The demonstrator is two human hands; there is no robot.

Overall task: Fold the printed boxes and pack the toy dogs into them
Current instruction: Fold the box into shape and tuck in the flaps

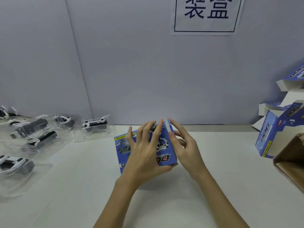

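— How far along, would you say?

— Early, by the look of it. The table point(213, 186), white and matte, fills the lower frame, and at left centre lies a heap of toy dogs point(32, 139) — glossy black-and-white plastic, each in a clear, crinkly blister shell, none of these boxed. One dog point(95, 125) sits apart, nearest the middle.

— And the boxes?

— At the right edge a stack of printed boxes point(273, 137), blue card with white insides, flaps hanging open: opened out, not closed. Below them, the corner of a brown corrugated carton point(287, 160); whether it holds finished ones I cannot tell.

— The one in hand?

— Centre frame, a blue box point(162, 155), smooth printed card, squared up, held just above the table. The left hand point(144, 152) lies over its front, fingers spread and curved across the face, thumb beneath the near edge — gripping it. The right hand point(184, 145) is at the right side, fingertips on the pale end flap point(169, 127) at the top, seemingly tucking it. Whether a dog is already inside, I cannot tell.

— So, plenty left.

— I'd judge so: this flap to finish, then all those dogs.
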